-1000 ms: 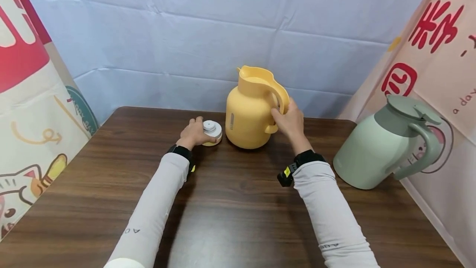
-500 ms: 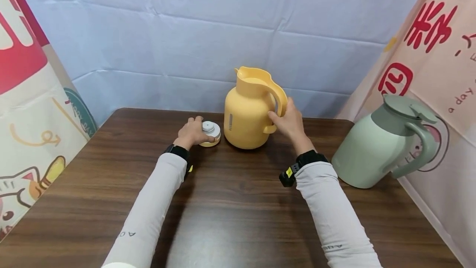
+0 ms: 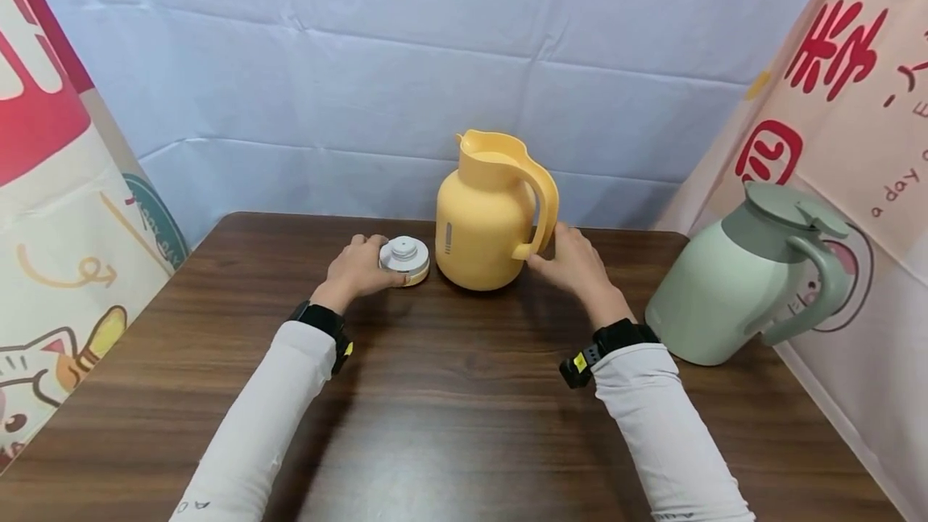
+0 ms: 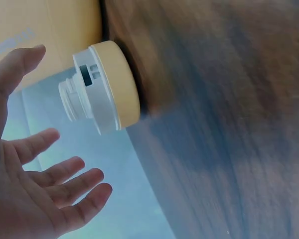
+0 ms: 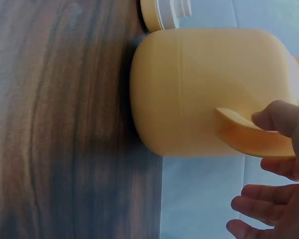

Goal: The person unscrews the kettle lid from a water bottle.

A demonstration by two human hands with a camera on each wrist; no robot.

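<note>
A yellow thermos jug [image 3: 474,224] stands upright near the table's back edge, its spout to the left and its handle [image 5: 254,140] to the right. Just left of it lies its round lid [image 3: 404,260], yellow below with a white stopper part facing up. My left hand [image 3: 357,268] is beside the lid; in the left wrist view its fingers are spread, with a gap between them and the lid [image 4: 120,89]. At the jug's handle, my right hand [image 3: 576,268] has loose, spread fingers, and its thumb [image 5: 276,117] lies right at the handle's lower part.
A pale green thermos jug [image 3: 732,288] with a closed lid stands at the table's right side. Behind the brown wooden table [image 3: 471,377] hangs a light blue cloth [image 3: 326,79]. Printed cloths flank it left and right.
My left hand has drawn left and its fingers have loosened from the lid. My right hand has slid down and away from the handle, its fingers opening. The jug stays in place.
</note>
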